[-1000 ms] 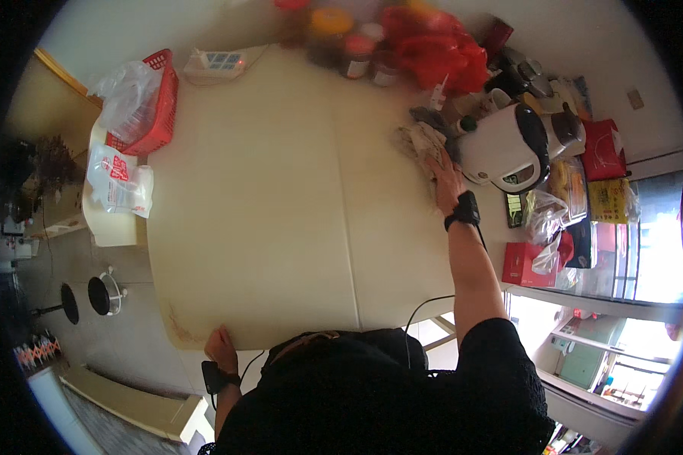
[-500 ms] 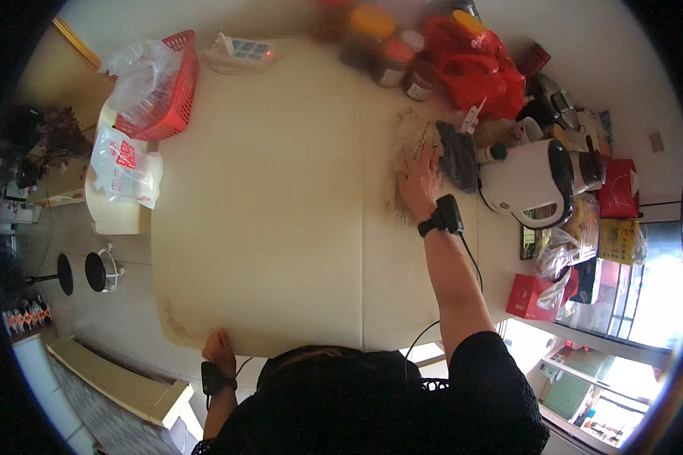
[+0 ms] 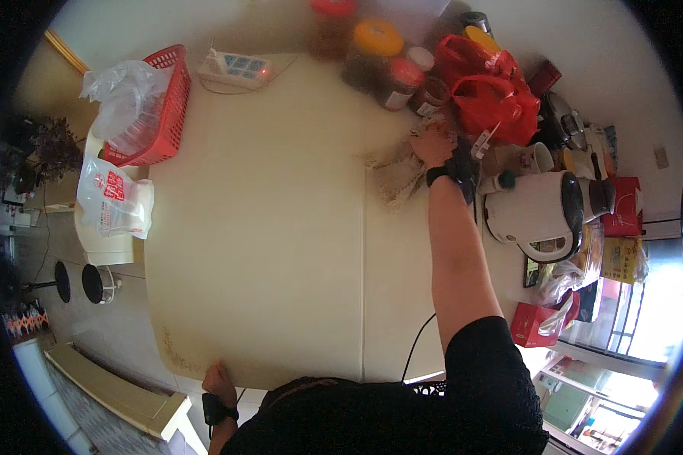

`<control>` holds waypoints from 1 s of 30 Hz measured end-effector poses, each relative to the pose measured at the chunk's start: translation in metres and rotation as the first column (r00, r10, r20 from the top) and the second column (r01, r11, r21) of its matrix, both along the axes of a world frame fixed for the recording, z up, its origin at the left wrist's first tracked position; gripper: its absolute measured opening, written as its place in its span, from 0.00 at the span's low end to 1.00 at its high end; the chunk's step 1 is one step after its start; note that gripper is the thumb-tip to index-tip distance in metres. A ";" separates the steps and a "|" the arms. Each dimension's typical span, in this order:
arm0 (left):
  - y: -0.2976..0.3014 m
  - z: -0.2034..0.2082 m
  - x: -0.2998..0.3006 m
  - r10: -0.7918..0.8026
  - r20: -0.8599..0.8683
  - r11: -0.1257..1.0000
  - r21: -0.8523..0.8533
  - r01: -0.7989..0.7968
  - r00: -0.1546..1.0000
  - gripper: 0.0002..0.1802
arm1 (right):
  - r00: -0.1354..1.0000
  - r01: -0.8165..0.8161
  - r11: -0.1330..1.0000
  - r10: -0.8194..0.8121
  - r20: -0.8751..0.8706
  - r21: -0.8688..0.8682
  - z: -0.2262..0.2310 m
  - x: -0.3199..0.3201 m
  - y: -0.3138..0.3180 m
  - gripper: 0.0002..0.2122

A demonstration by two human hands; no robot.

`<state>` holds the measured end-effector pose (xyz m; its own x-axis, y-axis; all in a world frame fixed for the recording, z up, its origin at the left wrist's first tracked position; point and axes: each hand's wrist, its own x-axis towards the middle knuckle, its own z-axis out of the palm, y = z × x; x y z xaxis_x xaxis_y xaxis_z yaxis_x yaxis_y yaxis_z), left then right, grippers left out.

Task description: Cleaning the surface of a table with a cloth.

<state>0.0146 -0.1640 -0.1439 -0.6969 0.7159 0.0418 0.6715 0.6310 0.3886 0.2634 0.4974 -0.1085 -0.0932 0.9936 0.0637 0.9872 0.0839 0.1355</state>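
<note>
My right hand is at the far right of the cream table, with the fingers curled and bent low. A pale, crumpled patch shows at the fingertips, and I cannot make out what they hold. Beside the wrist lies a dark grey cloth, partly covered by the hand. Brownish smears mark the tabletop to the left of the hand. A dark-lidded jar stands just beyond the fingers. At the near left edge of the table rests my left hand, closed, with nothing visible in it.
Several lidded jars and a red plastic bag crowd the far right. A white kettle lies along the right side, above a red tissue box. Far left are a red basket and a power strip.
My right hand has moved farther away, toward the jars, and its outstretched fingers have curled. The smears now spread wider to the left. My left hand stays at the table edge.
</note>
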 end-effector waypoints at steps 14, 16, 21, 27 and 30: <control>0.001 0.011 -0.001 -0.071 0.002 0.991 -0.112 0.071 0.997 0.14 | 0.849 -0.414 0.910 0.388 -0.358 0.005 0.006 -0.060 -0.117 0.27; 0.004 0.016 0.002 -0.043 0.009 0.996 -0.083 0.043 0.999 0.14 | 0.790 -0.515 0.856 0.490 -0.369 0.035 0.018 -0.089 -0.157 0.26; 0.011 0.028 0.006 -0.004 0.098 0.999 -0.043 0.008 0.995 0.15 | 0.596 -0.780 0.625 0.751 -0.283 0.017 0.001 -0.135 -0.257 0.28; 0.004 0.018 -0.009 -0.082 0.040 0.996 -0.014 0.083 0.996 0.16 | 0.279 -0.955 0.290 0.799 -0.532 -0.064 0.030 -0.087 -0.354 0.26; 0.008 0.019 -0.019 -0.063 -0.082 0.995 0.075 0.069 0.995 0.17 | 0.354 -0.923 0.385 0.815 -0.458 -0.030 0.035 -0.025 -0.353 0.28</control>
